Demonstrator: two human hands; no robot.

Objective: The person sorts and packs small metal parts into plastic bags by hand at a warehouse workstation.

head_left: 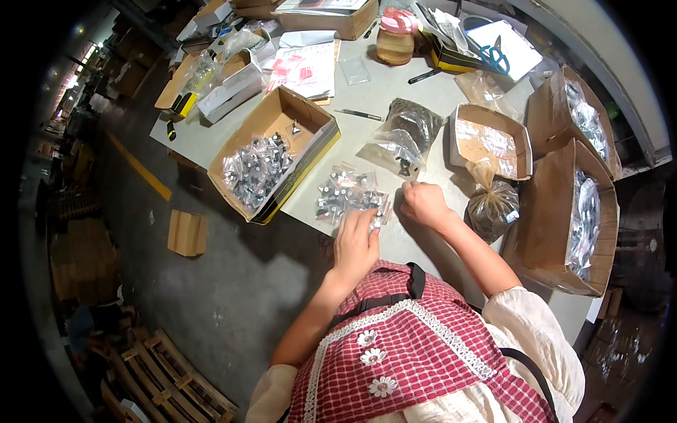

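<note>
At the table's near edge my left hand (357,245) has its fingers bent together around a small clear plastic bag (379,220). Just beyond it lies a pile of small clear bags (347,192) with dark and light parts inside. My right hand (425,204) is closed on the tabletop, fingertips curled under; what they hold, if anything, is hidden. Directly past that hand rests a larger clear bag (412,130) of small dark parts, its mouth turned toward me. To the left, an open cardboard box (310,158) holds many more filled small bags.
Right of my right hand stand a tied bag of dark parts (493,208) and a shallow white-sided box (525,151). Tall cartons of bagged parts (539,225) line the right edge. Farther back are a pen (358,114), papers (303,67), a lidded jar (395,46) and blue-handled scissors (495,58).
</note>
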